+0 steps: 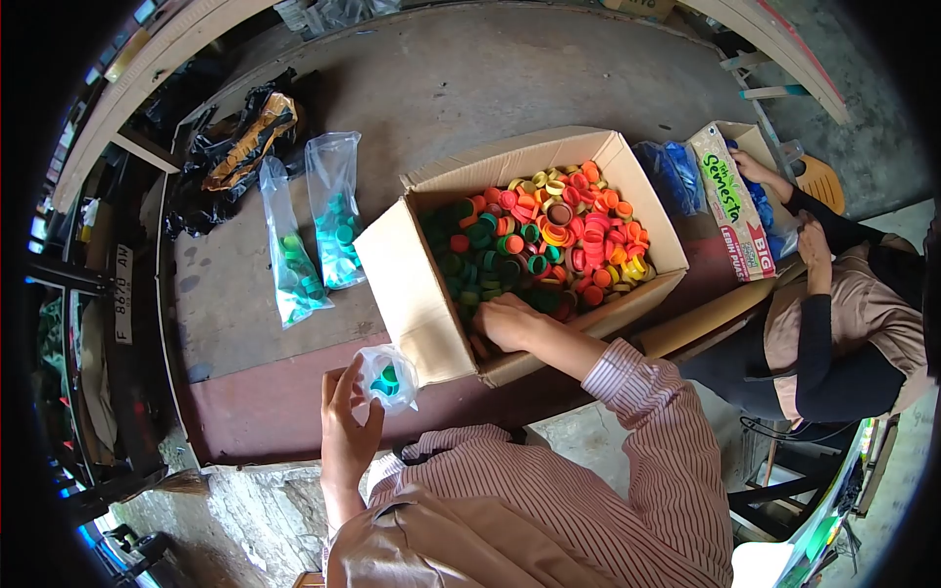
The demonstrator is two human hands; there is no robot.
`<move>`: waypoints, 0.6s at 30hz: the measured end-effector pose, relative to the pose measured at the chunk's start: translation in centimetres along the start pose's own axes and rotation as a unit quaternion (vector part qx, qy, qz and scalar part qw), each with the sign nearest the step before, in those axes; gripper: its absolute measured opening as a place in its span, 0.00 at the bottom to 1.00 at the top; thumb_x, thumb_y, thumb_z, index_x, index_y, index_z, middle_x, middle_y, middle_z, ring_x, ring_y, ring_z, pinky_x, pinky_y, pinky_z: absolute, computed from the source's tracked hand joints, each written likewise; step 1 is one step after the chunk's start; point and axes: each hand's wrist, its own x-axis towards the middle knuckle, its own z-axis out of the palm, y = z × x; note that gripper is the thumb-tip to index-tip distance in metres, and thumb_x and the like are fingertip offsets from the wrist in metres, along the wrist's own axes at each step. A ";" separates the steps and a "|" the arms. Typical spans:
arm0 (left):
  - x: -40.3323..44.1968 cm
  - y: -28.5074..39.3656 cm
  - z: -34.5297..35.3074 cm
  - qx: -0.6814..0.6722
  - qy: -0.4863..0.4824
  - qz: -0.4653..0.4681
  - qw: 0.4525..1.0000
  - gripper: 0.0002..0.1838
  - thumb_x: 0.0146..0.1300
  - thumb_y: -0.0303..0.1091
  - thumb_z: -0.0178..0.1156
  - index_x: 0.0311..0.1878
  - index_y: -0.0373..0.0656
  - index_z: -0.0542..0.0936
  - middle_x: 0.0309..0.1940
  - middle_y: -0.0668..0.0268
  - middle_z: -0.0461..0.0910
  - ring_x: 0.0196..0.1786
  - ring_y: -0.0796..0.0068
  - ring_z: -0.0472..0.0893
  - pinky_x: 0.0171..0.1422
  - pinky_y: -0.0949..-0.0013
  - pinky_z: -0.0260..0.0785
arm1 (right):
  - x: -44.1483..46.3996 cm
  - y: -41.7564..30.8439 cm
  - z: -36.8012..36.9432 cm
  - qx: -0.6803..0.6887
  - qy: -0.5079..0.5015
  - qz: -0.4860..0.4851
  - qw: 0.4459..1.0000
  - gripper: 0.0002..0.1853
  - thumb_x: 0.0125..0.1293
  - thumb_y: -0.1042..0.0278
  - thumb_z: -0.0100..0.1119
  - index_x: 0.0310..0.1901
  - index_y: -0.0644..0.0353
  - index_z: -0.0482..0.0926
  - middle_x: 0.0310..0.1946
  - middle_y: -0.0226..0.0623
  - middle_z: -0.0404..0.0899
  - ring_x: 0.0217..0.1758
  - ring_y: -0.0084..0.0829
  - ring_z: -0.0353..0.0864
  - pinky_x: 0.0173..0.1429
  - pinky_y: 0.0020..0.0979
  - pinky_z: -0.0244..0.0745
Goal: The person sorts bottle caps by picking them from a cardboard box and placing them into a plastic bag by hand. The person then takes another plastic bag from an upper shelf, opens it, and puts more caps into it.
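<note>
My left hand (pixel 349 416) grips the rim of a clear plastic bag (pixel 400 370), held open near the table's front edge with green caps (pixel 385 380) inside. A large open cardboard box (pixel 400 294) full of red, orange, yellow and green bottle caps (pixel 578 220) stands at the middle. My right hand (pixel 507 323) reaches into its near left corner, among dark green caps; the fingertips are hidden there. To the left of the box lie two long clear bags, one with teal caps (pixel 338 240) and one with green caps (pixel 296 274).
Black plastic with a brown strip (pixel 250 147) lies at the table's back left. At the right, another person (pixel 833 314) has their hands at a printed carton (pixel 730 196) holding blue items. Blue plastic (pixel 671 176) lies between the two boxes.
</note>
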 end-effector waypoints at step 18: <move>0.1 -0.5 0.1 -0.031 0.004 0.019 0.999 0.29 0.49 0.15 0.53 0.59 0.36 0.70 0.44 0.59 0.70 0.39 0.70 0.72 0.47 0.69 0.74 | -6.3 -3.8 -6.7 0.201 0.579 -0.132 0.779 0.17 0.40 0.84 0.65 0.35 0.55 0.81 0.23 0.30 0.78 0.21 0.22 0.73 0.23 0.22 0.67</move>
